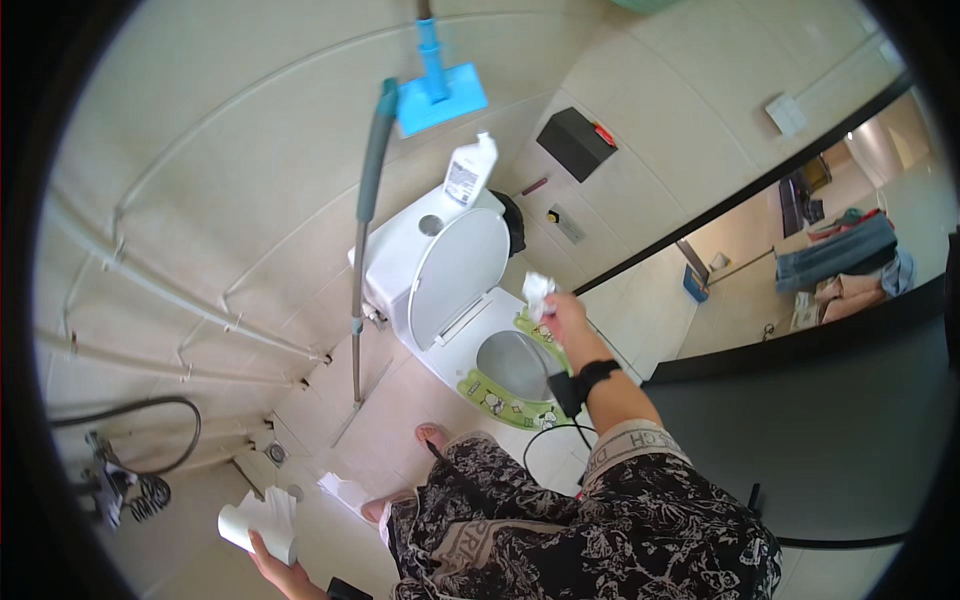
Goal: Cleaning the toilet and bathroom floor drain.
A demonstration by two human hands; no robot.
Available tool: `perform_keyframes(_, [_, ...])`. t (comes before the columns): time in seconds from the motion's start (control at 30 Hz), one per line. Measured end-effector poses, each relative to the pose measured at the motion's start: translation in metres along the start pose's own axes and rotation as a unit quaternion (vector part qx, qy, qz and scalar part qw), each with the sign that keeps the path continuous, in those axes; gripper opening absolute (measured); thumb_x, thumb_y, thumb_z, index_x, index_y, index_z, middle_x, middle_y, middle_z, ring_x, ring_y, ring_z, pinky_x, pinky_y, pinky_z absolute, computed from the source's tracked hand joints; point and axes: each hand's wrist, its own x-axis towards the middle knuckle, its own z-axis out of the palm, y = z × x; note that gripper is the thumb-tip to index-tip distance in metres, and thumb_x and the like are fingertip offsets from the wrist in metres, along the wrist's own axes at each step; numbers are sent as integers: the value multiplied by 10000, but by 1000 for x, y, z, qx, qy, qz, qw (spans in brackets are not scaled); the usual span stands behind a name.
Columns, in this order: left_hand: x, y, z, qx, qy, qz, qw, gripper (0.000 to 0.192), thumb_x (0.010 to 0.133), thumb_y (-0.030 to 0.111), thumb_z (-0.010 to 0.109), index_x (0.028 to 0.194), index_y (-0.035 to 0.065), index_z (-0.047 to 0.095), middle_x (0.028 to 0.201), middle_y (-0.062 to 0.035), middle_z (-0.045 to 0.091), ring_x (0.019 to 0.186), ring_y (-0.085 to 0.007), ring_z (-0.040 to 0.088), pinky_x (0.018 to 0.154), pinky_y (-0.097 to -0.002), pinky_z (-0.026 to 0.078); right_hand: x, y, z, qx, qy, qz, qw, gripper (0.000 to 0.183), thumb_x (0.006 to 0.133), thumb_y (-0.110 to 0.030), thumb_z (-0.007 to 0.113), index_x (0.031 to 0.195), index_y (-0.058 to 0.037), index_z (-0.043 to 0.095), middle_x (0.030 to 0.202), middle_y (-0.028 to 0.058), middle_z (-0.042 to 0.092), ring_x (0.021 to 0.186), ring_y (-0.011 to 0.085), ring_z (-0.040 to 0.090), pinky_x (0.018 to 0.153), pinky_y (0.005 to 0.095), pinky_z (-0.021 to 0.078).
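Note:
My right hand (564,313) grips a crumpled white tissue (538,294) above the far right side of the toilet seat. At the lower left, my left hand (281,571) holds a roll of white paper (259,529) with a loose end hanging off it. Between them stands a white toilet (390,285) with its lid (461,281) up and a green cartoon-patterned seat cover (510,405) on the seat. A white plastic bottle (469,172) with a label rests on the cistern. Around my right wrist is a black strap with a small box and cable.
A grey-handled pole (367,180) leans by the wall beside a blue flat mop head (442,97). Pipes (232,322) run along the left wall. A black box (576,144) hangs on the tiles. Right are a black door (810,427) and a mirror (825,247). White paper (345,491) lies near my foot.

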Motion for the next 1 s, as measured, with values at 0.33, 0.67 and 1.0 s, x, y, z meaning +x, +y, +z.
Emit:
perform_keyframes(0.33, [-37,28,29,122,-1,65,990,594,847,346,561,1296,16,356,1137,-129,519,1006,-275,534,828,-389,457,73,-122,76,-101,82,26,991,426,795,-249,582,1170,-84,465,1134,129,487,984,286,516,827,431,454])
perform_keyframes(0.67, [-68,12,147,3,-297,-69,952,632,732,246,571,1259,-38,368,1123,-159,531,982,-285,552,839,-376,453,-80,110,135,-405,-383,164,814,425,809,-418,540,1150,-167,509,993,-7,555,844,134,520,697,321,450])
perform_keyframes(1.0, [-83,18,198,385,-335,189,839,869,606,102,732,1340,-2,279,1208,-179,463,1101,-304,470,928,-379,384,-228,31,226,-152,-609,323,708,818,800,-638,459,1377,-98,249,1237,107,463,1059,251,508,780,395,488])
